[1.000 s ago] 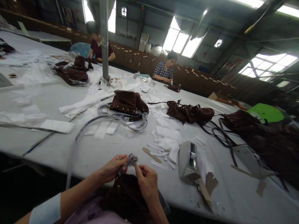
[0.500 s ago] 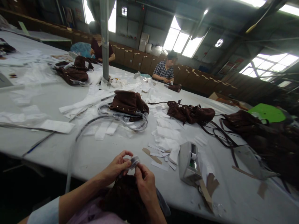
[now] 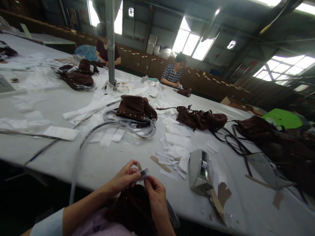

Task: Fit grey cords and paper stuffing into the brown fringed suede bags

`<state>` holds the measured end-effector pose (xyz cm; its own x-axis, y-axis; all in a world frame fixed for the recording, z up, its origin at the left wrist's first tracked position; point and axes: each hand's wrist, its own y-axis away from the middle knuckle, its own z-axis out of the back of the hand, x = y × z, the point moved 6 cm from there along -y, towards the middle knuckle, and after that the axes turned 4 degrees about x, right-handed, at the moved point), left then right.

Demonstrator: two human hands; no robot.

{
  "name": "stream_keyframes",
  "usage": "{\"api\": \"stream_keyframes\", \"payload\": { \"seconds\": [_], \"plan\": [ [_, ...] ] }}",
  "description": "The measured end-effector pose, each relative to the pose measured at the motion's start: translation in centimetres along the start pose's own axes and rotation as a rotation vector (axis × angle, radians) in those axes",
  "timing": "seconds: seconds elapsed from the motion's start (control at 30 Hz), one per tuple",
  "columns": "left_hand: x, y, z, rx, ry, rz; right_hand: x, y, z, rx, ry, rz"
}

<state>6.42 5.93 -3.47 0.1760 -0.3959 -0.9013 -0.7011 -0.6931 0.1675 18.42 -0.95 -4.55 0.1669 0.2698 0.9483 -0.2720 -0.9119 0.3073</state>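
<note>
At the table's near edge, my left hand (image 3: 128, 176) pinches a small piece wrapped in clear plastic (image 3: 143, 173), with a dark grey band showing through. My right hand (image 3: 156, 192) has its thumb and fingers closed on the lower right side of the same piece. Just what is inside the plastic is too small to make out. Below both hands, a dark brown suede-like bag (image 3: 134, 208) rests on my lap, partly covered by my right hand and forearm.
A grey label dispenser (image 3: 199, 173) stands to the right by loose paper strips (image 3: 168, 173). Further back lie a brown bag (image 3: 134, 107), a fringed bag (image 3: 200, 118), a clear tube (image 3: 76, 164) and piled bags (image 3: 278, 144). Two people sit across the table (image 3: 103, 164).
The plastic-wrapped piece has turned in my fingers and now shows its long dark face. My right hand has shifted slightly down and right. Across the table, the people's hands have moved a little.
</note>
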Motion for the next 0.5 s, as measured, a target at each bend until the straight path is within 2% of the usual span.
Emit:
{"api": "stream_keyframes", "payload": {
  "seconds": [0.2, 0.37, 0.5],
  "plan": [
    [-0.36, -0.09, -0.17, 0.054, -0.057, -0.005, -0.2, 0.25, -0.26, -0.012, -0.075, -0.068],
    [-0.02, -0.03, 0.24, 0.055, -0.117, 0.062, -0.22, 0.32, -0.14, -0.027, 0.043, -0.007],
    [0.09, -0.08, 0.59, 0.031, -0.139, 0.087, -0.31, 0.48, -0.34, -0.019, 0.052, 0.013]
  ]
}}
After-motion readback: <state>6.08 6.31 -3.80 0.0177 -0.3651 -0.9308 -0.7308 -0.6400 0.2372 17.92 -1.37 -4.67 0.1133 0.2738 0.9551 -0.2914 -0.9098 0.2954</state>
